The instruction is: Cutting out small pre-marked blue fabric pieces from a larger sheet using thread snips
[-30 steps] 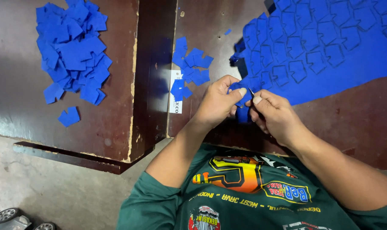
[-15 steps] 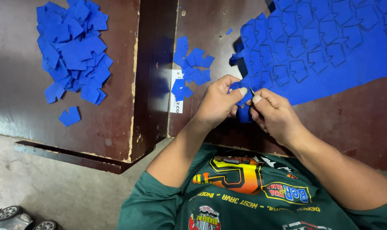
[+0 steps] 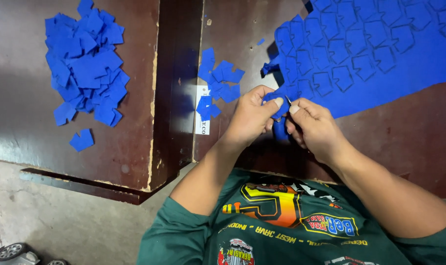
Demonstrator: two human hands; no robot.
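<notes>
Currently mid-separation: both hands work one small blue die-cut foam piece [image 3: 278,105] at the near corner of the big blue foam sheet [image 3: 380,54], which lies flat on the dark brown worn wooden surface [image 3: 262,29]. Left hand [image 3: 252,118] has a closed grip, thumb and forefinger pinching the piece. Right hand [image 3: 314,125] is closed too, on a thin metal tool tip [image 3: 288,99] set at the piece's edge; tool type too small to tell.

Judgement: the step is freeing a pre-cut shape. Next move likely calls for a steady pinch and a short pull so the thin foam doesn't tear.

Sheet is matte, soft-looking, scored with rows of notched-square outlines. Small loose pile of blue cut pieces [image 3: 218,86] near the left hand; larger heap of blue cut pieces [image 3: 85,59] well apart on the adjacent brown board [image 3: 26,132], edges chipped.
</notes>
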